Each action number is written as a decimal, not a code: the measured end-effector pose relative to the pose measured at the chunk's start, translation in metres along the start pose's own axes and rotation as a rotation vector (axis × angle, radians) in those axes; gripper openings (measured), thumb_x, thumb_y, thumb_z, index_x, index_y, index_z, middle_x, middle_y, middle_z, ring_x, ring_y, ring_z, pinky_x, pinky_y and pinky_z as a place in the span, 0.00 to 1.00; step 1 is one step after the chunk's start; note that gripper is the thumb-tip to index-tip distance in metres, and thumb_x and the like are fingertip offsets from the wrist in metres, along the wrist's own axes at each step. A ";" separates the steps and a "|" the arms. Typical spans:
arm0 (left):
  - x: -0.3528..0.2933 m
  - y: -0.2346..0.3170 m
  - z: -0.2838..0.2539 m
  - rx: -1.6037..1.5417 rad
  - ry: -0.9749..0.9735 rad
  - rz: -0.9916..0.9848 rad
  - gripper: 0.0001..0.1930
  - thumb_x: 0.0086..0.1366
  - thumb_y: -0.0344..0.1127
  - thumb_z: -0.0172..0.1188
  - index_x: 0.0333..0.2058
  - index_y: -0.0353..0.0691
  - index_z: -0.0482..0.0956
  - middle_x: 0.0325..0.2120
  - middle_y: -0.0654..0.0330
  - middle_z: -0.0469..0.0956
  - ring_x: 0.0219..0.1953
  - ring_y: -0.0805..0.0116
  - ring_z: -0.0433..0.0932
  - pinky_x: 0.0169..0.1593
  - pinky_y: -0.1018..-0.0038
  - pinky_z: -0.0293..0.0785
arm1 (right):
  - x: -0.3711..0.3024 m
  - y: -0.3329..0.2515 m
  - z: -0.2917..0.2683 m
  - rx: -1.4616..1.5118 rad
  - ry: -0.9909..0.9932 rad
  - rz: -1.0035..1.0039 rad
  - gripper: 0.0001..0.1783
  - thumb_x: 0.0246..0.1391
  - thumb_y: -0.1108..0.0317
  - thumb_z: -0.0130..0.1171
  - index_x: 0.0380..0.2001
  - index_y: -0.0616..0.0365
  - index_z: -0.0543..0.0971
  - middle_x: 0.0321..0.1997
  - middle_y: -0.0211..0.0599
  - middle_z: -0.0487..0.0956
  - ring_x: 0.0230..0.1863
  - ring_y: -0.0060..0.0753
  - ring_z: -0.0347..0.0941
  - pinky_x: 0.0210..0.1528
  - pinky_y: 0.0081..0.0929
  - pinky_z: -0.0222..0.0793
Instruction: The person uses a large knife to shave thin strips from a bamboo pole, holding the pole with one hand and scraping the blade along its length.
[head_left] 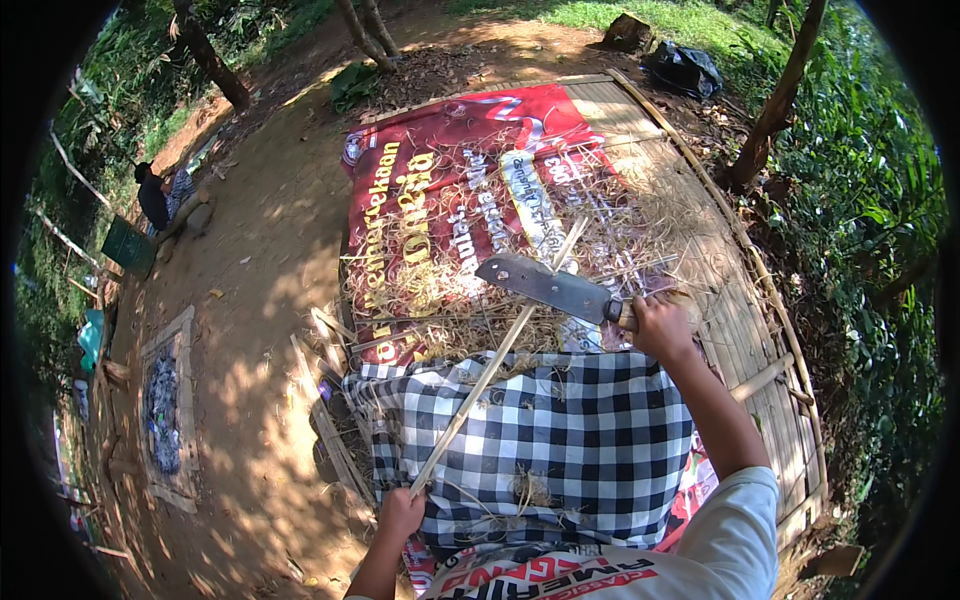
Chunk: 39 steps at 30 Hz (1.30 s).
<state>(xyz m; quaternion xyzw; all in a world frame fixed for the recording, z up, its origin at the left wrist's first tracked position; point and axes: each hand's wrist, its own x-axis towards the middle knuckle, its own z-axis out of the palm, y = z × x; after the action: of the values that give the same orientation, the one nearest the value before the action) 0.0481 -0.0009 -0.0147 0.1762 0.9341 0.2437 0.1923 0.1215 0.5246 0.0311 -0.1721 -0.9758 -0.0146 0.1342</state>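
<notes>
My right hand [663,324] is closed round the wooden handle of a broad machete [548,287], its dark blade pointing left. The blade lies across a long pale bamboo strip [482,382], near the strip's far end. Low in the view, my left hand [402,510] grips the near end of that strip, which slants away to the upper right. A black-and-white checkered cloth [540,425] covers my lap under the strip. Thin curled shavings [430,290] are scattered beyond the cloth.
A red printed banner [400,200] lies on a bamboo platform [720,260] edged with poles. Split bamboo pieces [325,430] rest at the left on bare dirt. A framed ash pit [163,405] is farther left. Another person [160,200] sits at the far left. Trees and shrubs border the right.
</notes>
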 end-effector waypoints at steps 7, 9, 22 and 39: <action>-0.003 -0.022 0.010 -0.009 -0.024 -0.014 0.19 0.61 0.41 0.57 0.22 0.28 0.77 0.18 0.36 0.72 0.27 0.36 0.76 0.28 0.53 0.70 | -0.017 -0.090 -0.002 0.086 -0.058 -0.324 0.08 0.46 0.68 0.52 0.32 0.58 0.71 0.27 0.39 0.78 0.30 0.40 0.78 0.37 0.33 0.71; -0.002 -0.026 0.010 -0.008 -0.032 -0.009 0.19 0.61 0.41 0.57 0.22 0.28 0.77 0.18 0.36 0.72 0.27 0.36 0.76 0.28 0.53 0.69 | -0.010 -0.087 -0.004 -0.006 -0.043 -0.477 0.08 0.48 0.66 0.51 0.31 0.57 0.72 0.27 0.38 0.78 0.30 0.39 0.79 0.37 0.32 0.71; 0.002 -0.025 0.011 0.010 -0.033 -0.011 0.19 0.60 0.42 0.57 0.22 0.28 0.78 0.19 0.36 0.73 0.27 0.36 0.76 0.30 0.52 0.71 | -0.003 -0.037 0.005 0.096 -0.018 -0.091 0.13 0.39 0.71 0.57 0.32 0.59 0.72 0.26 0.43 0.78 0.30 0.43 0.79 0.35 0.36 0.73; 0.002 -0.022 0.004 0.055 -0.057 -0.041 0.15 0.56 0.39 0.58 0.22 0.29 0.77 0.20 0.37 0.74 0.28 0.36 0.76 0.31 0.53 0.71 | 0.009 -0.010 0.013 -0.018 -0.048 0.064 0.07 0.42 0.73 0.53 0.30 0.58 0.71 0.25 0.43 0.77 0.29 0.45 0.78 0.34 0.38 0.73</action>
<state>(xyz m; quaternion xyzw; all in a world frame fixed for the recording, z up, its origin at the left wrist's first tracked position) 0.0435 -0.0162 -0.0300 0.1692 0.9380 0.2087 0.2189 0.1065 0.5189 0.0214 -0.2046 -0.9726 -0.0152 0.1096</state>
